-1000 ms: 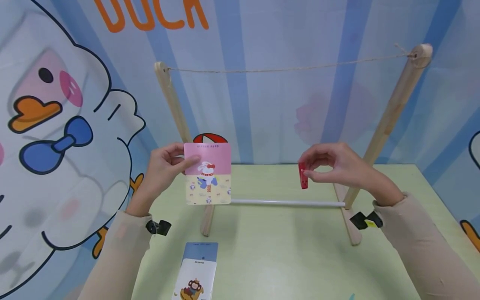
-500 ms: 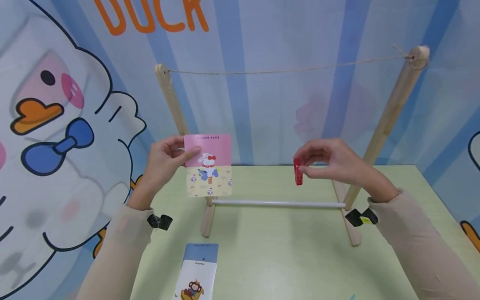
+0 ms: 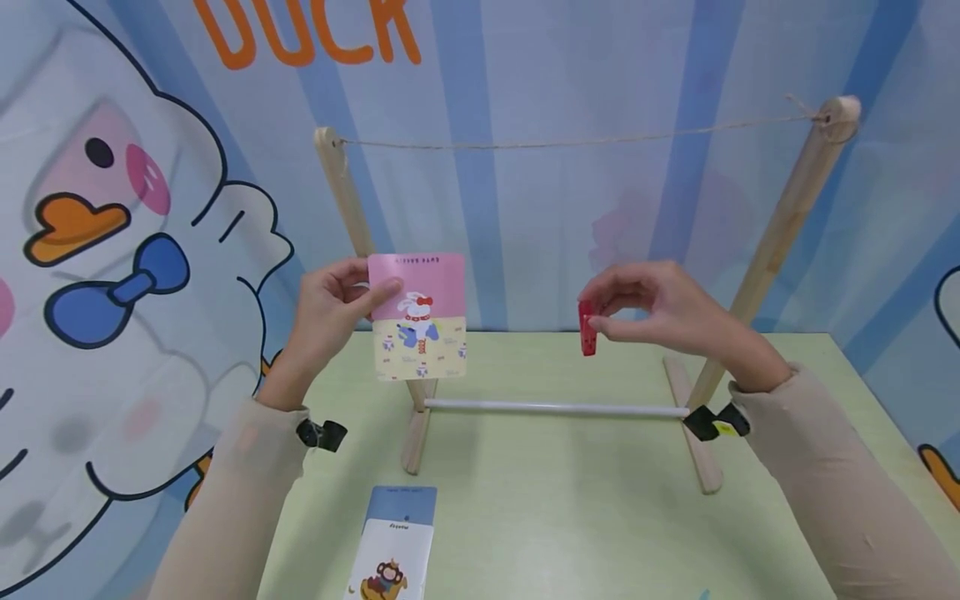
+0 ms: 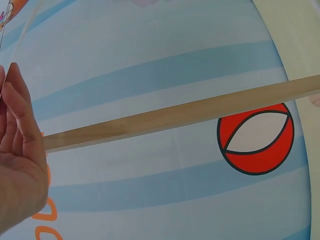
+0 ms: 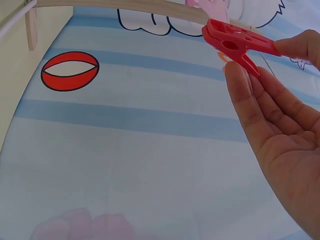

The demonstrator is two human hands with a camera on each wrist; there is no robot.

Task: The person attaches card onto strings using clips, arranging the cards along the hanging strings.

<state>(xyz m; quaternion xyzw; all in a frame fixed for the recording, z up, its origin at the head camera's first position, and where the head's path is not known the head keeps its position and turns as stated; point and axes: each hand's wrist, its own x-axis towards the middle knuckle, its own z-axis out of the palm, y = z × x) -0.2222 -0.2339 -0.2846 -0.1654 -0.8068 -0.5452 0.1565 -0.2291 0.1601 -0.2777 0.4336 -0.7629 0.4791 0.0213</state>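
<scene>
In the head view my left hand pinches a pink and yellow card by its left edge, thumb across the front. A white rabbit with a red bow is printed on it. My right hand holds a red clothespin between thumb and fingers. The right wrist view shows the clothespin gripped by its handle ends. Both hands are raised below a thin string tied between two wooden posts. In the left wrist view the left hand shows at the left edge, the card mostly out of frame.
A wooden frame has a left post, a right post and a low white rod. Cards, one with a monkey, lie at the table's front left. A printed duck backdrop stands behind the light green table.
Both hands have risen, carrying the card and the clothespin upward. The right hand has also shifted a little to the left. The cards on the table have not moved.
</scene>
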